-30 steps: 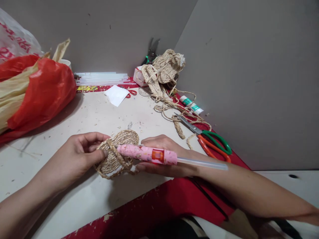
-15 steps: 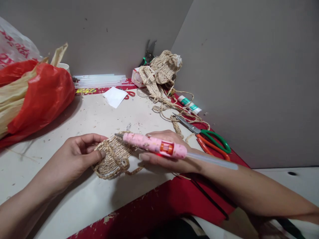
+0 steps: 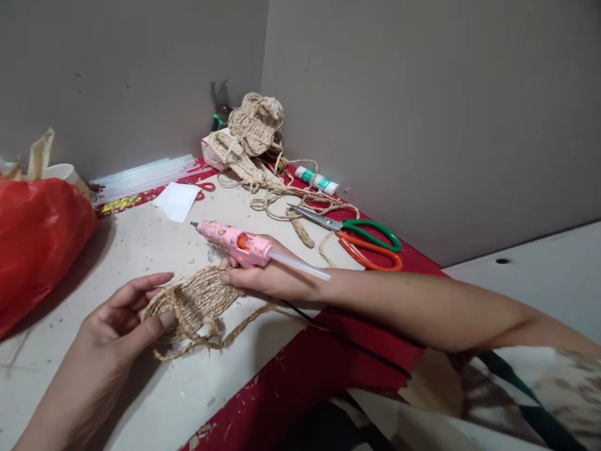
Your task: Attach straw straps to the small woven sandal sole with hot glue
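Observation:
A small piece woven of straw cord (image 3: 206, 295) lies low over the pale work sheet, with a loose braided tail trailing right. My left hand (image 3: 113, 338) pinches its left end between thumb and fingers. From the other side, my right hand (image 3: 282, 282) grips a pink hot glue gun (image 3: 220, 235) and also rests its thumb on the woven piece's right end. The gun's nozzle points left, above the weave, and a clear glue stick (image 3: 305, 267) juts from its back. Most of my right fingers are hidden behind the gun and the piece.
Scissors (image 3: 342, 227) with green and orange handles lie right, beside tangled straw cord (image 3: 282, 203) and a white-green tube (image 3: 317, 180). Behind are finished woven straw pieces (image 3: 256, 125), clear glue sticks (image 3: 141, 178) and white paper (image 3: 177, 202). A red bag (image 3: 42, 244) stands left.
The view has swung right, so things sit further left. The glue gun has tilted and dropped back, and my right thumb has come onto the woven piece. My left hand keeps its pinch.

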`<state>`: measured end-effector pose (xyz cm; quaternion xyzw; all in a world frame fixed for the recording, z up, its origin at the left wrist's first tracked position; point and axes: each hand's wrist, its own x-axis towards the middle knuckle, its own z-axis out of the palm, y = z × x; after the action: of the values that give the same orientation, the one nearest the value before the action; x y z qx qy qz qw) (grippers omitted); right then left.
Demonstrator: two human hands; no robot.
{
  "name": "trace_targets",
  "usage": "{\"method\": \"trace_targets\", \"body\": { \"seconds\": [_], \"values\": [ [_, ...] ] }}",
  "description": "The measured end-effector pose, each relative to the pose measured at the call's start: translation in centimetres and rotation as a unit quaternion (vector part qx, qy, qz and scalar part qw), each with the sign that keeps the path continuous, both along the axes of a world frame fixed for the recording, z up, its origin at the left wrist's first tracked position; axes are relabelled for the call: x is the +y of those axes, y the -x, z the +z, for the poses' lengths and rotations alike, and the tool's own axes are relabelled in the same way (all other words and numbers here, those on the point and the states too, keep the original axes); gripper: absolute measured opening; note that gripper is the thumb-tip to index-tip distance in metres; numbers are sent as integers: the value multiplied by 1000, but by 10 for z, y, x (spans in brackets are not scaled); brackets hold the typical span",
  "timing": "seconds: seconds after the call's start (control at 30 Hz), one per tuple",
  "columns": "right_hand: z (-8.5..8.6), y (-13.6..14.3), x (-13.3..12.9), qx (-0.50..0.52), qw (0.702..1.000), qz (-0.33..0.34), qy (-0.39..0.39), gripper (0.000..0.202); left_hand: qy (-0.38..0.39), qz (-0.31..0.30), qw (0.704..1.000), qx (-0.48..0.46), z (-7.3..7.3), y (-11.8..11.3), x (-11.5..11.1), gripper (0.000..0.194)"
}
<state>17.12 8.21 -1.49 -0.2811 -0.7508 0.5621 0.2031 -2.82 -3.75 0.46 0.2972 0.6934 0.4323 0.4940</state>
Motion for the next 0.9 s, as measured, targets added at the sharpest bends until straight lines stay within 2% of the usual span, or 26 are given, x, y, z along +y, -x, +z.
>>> {"method": "trace_targets", "body": {
  "seconds": [0.13,0.33,0.4,0.47,0.57,0.6,0.73,0.9],
  "values": [
    [-3,0,0,38,998,-21,41,38,-9,34,999,5,-1,-5,1,51],
    [-1,3,-3,97,992,0,75,63,13,54,998,23,2,-17,4,61],
    [0,4,-5,123,988,-1,93,65,13,65,997,27,3,-19,4,65],
    [0,4,-7,130,984,-10,118,53,4,83,996,36,3,-20,4,65],
    [0,3,-10,107,984,-36,135,18,-11,94,993,71,0,-20,4,61],
    [0,3,-11,101,985,-40,132,12,-15,95,992,80,-1,-20,4,61],
    [-1,3,-12,110,984,-28,140,14,-43,104,991,67,-1,-21,4,62],
    [-5,3,-5,115,981,-47,147,13,-79,79,992,-64,-4,-12,1,65]
  ]
}}
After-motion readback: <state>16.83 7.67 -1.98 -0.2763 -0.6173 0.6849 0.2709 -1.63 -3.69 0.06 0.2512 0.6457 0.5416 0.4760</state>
